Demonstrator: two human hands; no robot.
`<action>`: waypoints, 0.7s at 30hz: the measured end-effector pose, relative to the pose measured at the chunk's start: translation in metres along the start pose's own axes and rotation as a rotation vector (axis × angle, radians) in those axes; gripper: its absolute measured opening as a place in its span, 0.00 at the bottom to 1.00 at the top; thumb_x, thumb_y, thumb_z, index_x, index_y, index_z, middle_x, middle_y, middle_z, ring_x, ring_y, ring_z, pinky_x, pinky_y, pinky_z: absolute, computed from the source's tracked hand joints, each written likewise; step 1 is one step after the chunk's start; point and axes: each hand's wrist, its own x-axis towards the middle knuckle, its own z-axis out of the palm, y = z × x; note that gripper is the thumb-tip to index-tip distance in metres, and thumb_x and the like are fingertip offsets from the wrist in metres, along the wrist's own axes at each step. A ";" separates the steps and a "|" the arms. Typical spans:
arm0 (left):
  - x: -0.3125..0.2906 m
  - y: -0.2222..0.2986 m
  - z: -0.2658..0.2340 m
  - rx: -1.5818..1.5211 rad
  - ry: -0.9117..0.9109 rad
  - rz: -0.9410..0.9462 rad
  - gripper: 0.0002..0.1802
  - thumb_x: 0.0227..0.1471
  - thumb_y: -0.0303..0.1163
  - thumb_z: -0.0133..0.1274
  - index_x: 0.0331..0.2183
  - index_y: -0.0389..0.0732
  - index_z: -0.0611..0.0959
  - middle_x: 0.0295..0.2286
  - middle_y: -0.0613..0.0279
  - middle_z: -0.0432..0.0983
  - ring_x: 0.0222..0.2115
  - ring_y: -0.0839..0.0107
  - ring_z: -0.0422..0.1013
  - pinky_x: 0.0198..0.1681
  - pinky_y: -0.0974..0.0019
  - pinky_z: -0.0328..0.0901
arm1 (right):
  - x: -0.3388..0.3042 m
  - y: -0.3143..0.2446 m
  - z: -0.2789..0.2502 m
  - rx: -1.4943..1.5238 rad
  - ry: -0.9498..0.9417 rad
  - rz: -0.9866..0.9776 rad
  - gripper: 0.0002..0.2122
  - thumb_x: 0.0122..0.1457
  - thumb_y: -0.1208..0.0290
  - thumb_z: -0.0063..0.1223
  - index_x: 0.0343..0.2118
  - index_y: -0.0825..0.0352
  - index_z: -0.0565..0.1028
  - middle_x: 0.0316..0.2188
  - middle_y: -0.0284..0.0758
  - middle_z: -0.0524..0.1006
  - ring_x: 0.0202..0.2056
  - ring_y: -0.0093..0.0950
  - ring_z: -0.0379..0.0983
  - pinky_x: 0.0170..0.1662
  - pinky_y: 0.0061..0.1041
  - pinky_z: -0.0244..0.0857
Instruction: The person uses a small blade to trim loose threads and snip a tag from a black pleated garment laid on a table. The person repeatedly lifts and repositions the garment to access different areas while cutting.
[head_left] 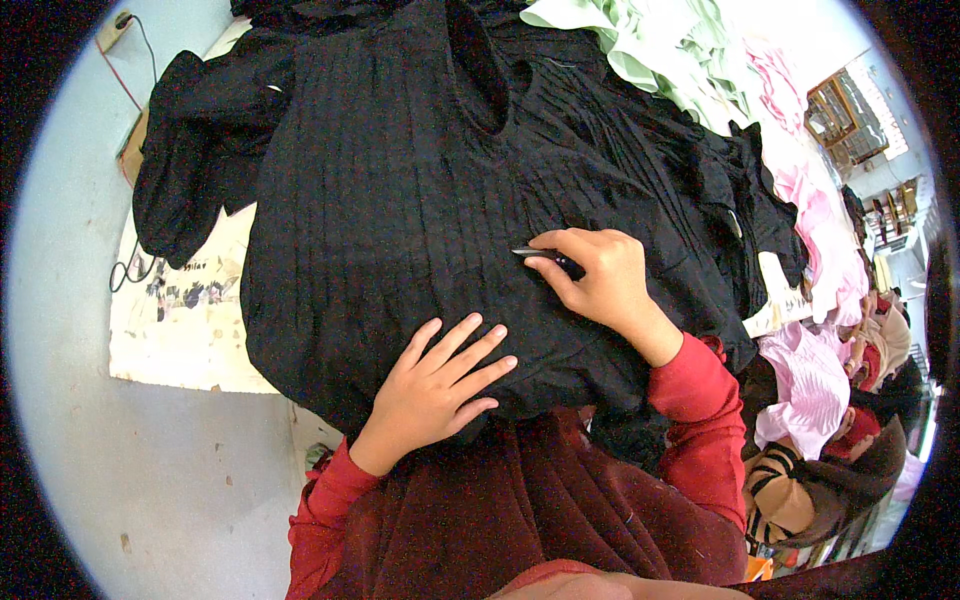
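So, a black garment takes up most of the middle and top of the frame, spread over a pale, stained tabletop, with rows of narrow pleats running down it and its neck opening up near the top centre. Left hand is lying on the cloth at lower centre, fingers spread out, palm down, not gripping anything. Right hand, just right of centre, has thumb and index finger pinched around a small black tool, metal tip pointing left over the pleats; can't really tell if the tip touches the fabric. Pale green cloth is bunched at the upper right, with pink cloth below it. Someone else's striped sleeve shows at the lower right, near some lilac cloth.
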 end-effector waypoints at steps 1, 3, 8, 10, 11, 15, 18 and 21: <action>0.000 0.000 0.000 0.001 0.000 0.000 0.28 0.45 0.50 0.58 0.51 0.60 0.76 0.58 0.70 0.63 0.59 0.62 0.57 0.59 0.48 0.51 | 0.001 -0.001 -0.001 0.011 -0.010 0.017 0.07 0.51 0.61 0.60 0.30 0.56 0.79 0.24 0.32 0.80 0.23 0.33 0.77 0.26 0.30 0.69; 0.000 0.000 0.000 0.004 0.001 0.003 0.28 0.46 0.50 0.58 0.51 0.60 0.76 0.58 0.70 0.63 0.59 0.62 0.57 0.60 0.48 0.51 | 0.003 -0.002 -0.003 0.031 -0.028 0.052 0.07 0.50 0.61 0.60 0.30 0.56 0.79 0.25 0.32 0.80 0.23 0.33 0.77 0.26 0.30 0.69; 0.001 0.001 -0.004 -0.021 0.002 0.008 0.28 0.47 0.45 0.57 0.52 0.56 0.75 0.57 0.67 0.63 0.60 0.63 0.56 0.60 0.51 0.51 | 0.010 -0.013 -0.004 0.119 -0.090 0.012 0.09 0.48 0.63 0.63 0.31 0.60 0.80 0.26 0.33 0.81 0.23 0.32 0.77 0.27 0.26 0.68; 0.001 0.001 -0.003 -0.020 0.006 0.013 0.28 0.47 0.45 0.57 0.52 0.56 0.75 0.57 0.67 0.63 0.60 0.63 0.56 0.60 0.51 0.51 | 0.011 -0.014 0.003 0.158 -0.076 0.010 0.08 0.50 0.61 0.59 0.31 0.56 0.80 0.23 0.32 0.79 0.23 0.33 0.77 0.26 0.31 0.70; 0.001 0.001 -0.002 -0.020 0.008 0.017 0.28 0.47 0.45 0.57 0.52 0.55 0.75 0.57 0.67 0.63 0.60 0.63 0.56 0.60 0.51 0.51 | 0.011 -0.014 0.004 0.151 -0.094 0.027 0.08 0.50 0.61 0.59 0.31 0.56 0.80 0.23 0.32 0.79 0.23 0.33 0.77 0.26 0.31 0.69; 0.002 0.002 -0.003 -0.020 0.007 0.019 0.28 0.48 0.45 0.57 0.53 0.56 0.75 0.57 0.66 0.63 0.60 0.62 0.56 0.60 0.51 0.51 | 0.012 -0.015 0.006 0.147 -0.123 0.056 0.08 0.50 0.60 0.59 0.31 0.56 0.80 0.23 0.32 0.79 0.23 0.33 0.77 0.25 0.31 0.69; 0.001 0.001 0.000 -0.007 0.002 0.007 0.28 0.47 0.49 0.57 0.52 0.59 0.75 0.58 0.69 0.62 0.60 0.62 0.57 0.60 0.47 0.50 | 0.012 -0.014 0.006 0.149 -0.115 0.050 0.08 0.50 0.60 0.59 0.32 0.56 0.80 0.22 0.33 0.79 0.23 0.33 0.77 0.25 0.31 0.69; 0.000 0.001 0.001 -0.006 0.004 0.003 0.28 0.47 0.49 0.57 0.52 0.59 0.75 0.58 0.69 0.62 0.60 0.63 0.57 0.60 0.47 0.50 | 0.012 -0.015 0.006 0.161 -0.104 0.028 0.09 0.50 0.60 0.59 0.32 0.57 0.80 0.22 0.33 0.79 0.23 0.34 0.77 0.25 0.31 0.69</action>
